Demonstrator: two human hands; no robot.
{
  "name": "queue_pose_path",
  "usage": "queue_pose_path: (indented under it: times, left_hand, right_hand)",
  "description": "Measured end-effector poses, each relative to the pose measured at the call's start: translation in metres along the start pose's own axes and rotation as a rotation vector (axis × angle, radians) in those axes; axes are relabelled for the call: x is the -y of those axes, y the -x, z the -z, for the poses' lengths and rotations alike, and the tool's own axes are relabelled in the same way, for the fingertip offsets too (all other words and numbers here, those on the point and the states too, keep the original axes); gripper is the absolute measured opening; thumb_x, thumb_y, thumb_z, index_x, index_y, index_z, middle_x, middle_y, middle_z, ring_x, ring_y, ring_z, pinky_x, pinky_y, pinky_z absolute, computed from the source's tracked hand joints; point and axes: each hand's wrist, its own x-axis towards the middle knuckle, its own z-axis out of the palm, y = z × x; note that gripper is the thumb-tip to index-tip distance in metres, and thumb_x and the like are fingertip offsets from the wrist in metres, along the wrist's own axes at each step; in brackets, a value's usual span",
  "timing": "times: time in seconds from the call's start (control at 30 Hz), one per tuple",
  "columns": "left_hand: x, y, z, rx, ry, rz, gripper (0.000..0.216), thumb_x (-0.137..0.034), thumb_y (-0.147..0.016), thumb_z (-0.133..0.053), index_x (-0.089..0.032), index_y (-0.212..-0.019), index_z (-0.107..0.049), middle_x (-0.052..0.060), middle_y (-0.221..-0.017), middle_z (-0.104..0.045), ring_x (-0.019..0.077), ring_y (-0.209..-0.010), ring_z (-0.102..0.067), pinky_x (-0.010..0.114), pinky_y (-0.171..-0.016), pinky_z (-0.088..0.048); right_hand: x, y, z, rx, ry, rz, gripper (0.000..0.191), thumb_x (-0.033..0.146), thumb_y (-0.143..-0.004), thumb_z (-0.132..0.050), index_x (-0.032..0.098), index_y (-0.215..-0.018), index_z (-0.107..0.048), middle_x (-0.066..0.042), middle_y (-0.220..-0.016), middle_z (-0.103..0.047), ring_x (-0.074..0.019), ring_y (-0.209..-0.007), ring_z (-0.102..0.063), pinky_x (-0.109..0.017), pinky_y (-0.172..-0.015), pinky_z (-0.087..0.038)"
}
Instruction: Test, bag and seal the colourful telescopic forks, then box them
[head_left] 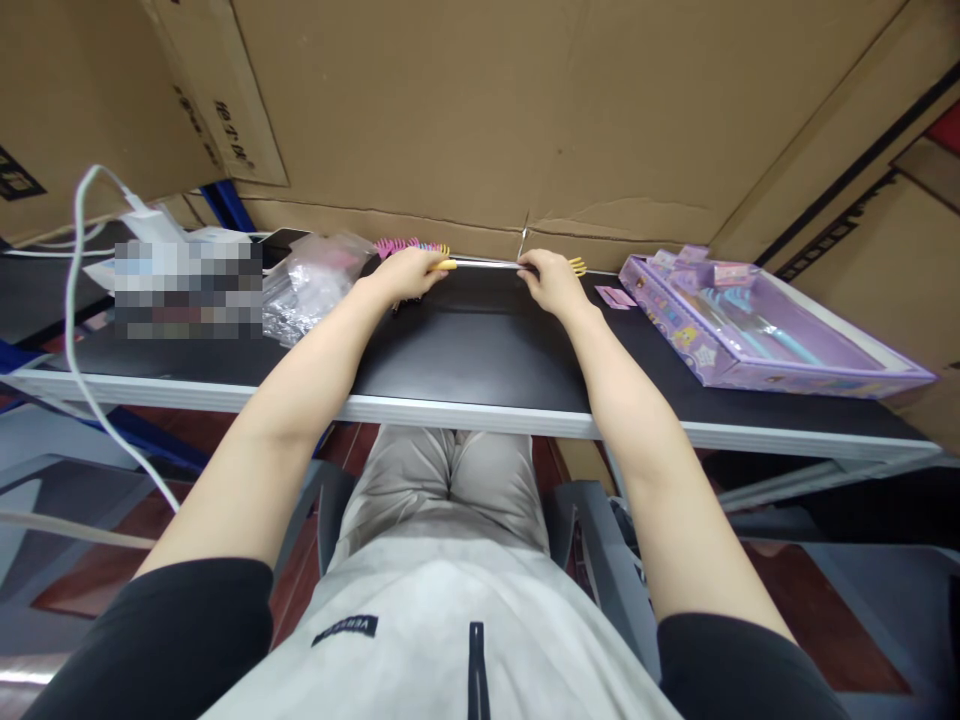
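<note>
A telescopic back scratcher (484,264) stretches level between my hands over the far part of the table. My left hand (409,272) is closed on its yellow handle. Around the other end of the metal rod, beside the yellow claw (577,266), my right hand (553,278) is closed. Just behind my left hand lie pink and multicoloured claw-shaped pieces (397,246), partly hidden by it. To the right of my right hand is a small pink card or packet (616,297).
On the right stands an open purple display box (750,365) with several light-blue-handled back scratchers (795,345) inside. Clear plastic bags (307,290) lie at left, near a white cable (71,270) and a blurred-out area. Cardboard (480,120) walls the table's (472,365) back.
</note>
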Motion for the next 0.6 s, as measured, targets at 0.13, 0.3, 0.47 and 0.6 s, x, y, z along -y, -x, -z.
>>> queue_pose_path:
  times: [0.13, 0.3, 0.47, 0.6]
  left_hand:
    - [-0.004, 0.002, 0.003, 0.004, -0.085, -0.009, 0.045, -0.042, -0.108, -0.054, -0.021, -0.138, -0.079, 0.012, -0.124, -0.084, 0.0320, -0.117, -0.076, 0.035, -0.097, -0.053]
    - [-0.011, 0.004, 0.005, 0.047, -0.188, 0.014, 0.047, -0.044, -0.110, -0.050, -0.019, -0.139, -0.078, 0.014, -0.126, -0.084, 0.0327, -0.118, -0.077, 0.036, -0.096, -0.054]
    - [-0.018, 0.005, 0.007, 0.057, -0.254, 0.037, 0.047, -0.043, -0.110, -0.049, -0.018, -0.136, -0.078, 0.016, -0.125, -0.083, 0.0359, -0.121, -0.077, 0.039, -0.098, -0.055]
    - [-0.022, 0.008, 0.009, 0.080, -0.277, 0.047, 0.046, -0.041, -0.110, -0.049, -0.015, -0.135, -0.078, 0.018, -0.127, -0.082, 0.0384, -0.123, -0.077, 0.041, -0.100, -0.055]
  right_hand:
    - [-0.005, -0.001, -0.001, -0.012, 0.016, 0.040, 0.034, 0.026, -0.106, -0.052, 0.021, -0.127, -0.079, -0.016, -0.131, -0.080, -0.0387, -0.128, -0.068, -0.055, -0.116, -0.049]
    - [-0.021, -0.007, -0.011, -0.083, -0.001, 0.146, 0.029, 0.029, -0.105, -0.057, 0.020, -0.119, -0.080, -0.017, -0.119, -0.082, -0.0396, -0.117, -0.071, -0.058, -0.108, -0.051]
    - [-0.026, -0.007, -0.014, -0.085, 0.007, 0.159, 0.027, 0.029, -0.104, -0.059, 0.019, -0.117, -0.081, -0.018, -0.118, -0.082, -0.0391, -0.113, -0.072, -0.052, -0.100, -0.054]
    - [-0.023, -0.005, -0.012, -0.078, 0.016, 0.155, 0.025, 0.028, -0.104, -0.060, 0.019, -0.114, -0.081, -0.018, -0.118, -0.082, -0.0379, -0.113, -0.072, -0.049, -0.099, -0.053]
